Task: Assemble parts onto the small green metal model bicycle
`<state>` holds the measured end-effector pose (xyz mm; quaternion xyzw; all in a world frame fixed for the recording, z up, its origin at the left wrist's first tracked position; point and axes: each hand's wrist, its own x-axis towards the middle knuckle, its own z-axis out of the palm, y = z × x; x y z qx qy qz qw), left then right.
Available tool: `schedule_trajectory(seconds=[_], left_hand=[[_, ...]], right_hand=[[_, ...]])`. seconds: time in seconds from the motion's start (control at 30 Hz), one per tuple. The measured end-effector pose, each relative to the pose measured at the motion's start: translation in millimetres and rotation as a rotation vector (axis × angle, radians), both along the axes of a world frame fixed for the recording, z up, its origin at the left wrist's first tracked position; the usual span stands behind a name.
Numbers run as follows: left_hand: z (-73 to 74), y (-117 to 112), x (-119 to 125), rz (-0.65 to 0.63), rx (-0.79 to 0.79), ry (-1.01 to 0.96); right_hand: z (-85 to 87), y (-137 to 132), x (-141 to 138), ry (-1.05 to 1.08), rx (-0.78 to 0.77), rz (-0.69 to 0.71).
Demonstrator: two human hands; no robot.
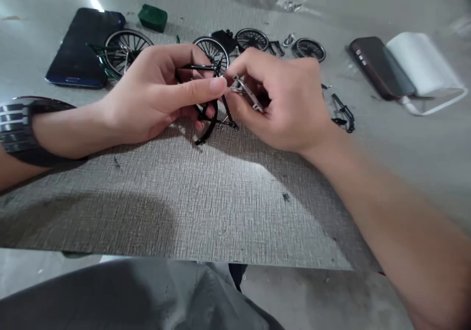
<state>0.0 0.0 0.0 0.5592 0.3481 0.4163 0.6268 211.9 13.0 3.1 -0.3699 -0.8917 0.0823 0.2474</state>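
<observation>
- Black miniature bicycle frame (215,109) sits at centre frame, just above the grey textured table (206,207).
- Left hand (154,92) grips the frame, thumb pressed along it.
- Right hand (283,101) pinches a small silver part (247,92) against the frame.
- Loose wheels (252,39) lie behind, upper centre.
- Dark phone (83,45) rests upper left; another phone (379,66) and a white power bank (423,62) upper right.
</observation>
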Motion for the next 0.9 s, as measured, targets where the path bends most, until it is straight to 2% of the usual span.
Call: schedule_trajectory(seconds=[0.17,0.23,0.4,0.6,0.77,0.9], left_hand=[[-10.4,5,-5,-0.036,0.028,0.047],[-13.2,6,-7,-0.086,0.101,0.035],[-12.6,7,-10,-0.125,0.165,0.132],[-17.8,13,-13,-0.331,0.293,0.127],[-9.1,6,-13,-0.472,0.282,0.253],[-1.0,0,-15,-0.507,0.269,0.217]], right_hand=[[3.8,8,8,0.048,0.041,0.065],[6.9,9,12,0.063,0.021,0.114],[17.7,7,19,0.164,-0.15,0.136],[23.5,5,14,0.25,-0.372,0.28],[28.9,5,13,0.115,-0.457,0.27],[39.1,2,12,-0.107,-0.644,0.328]])
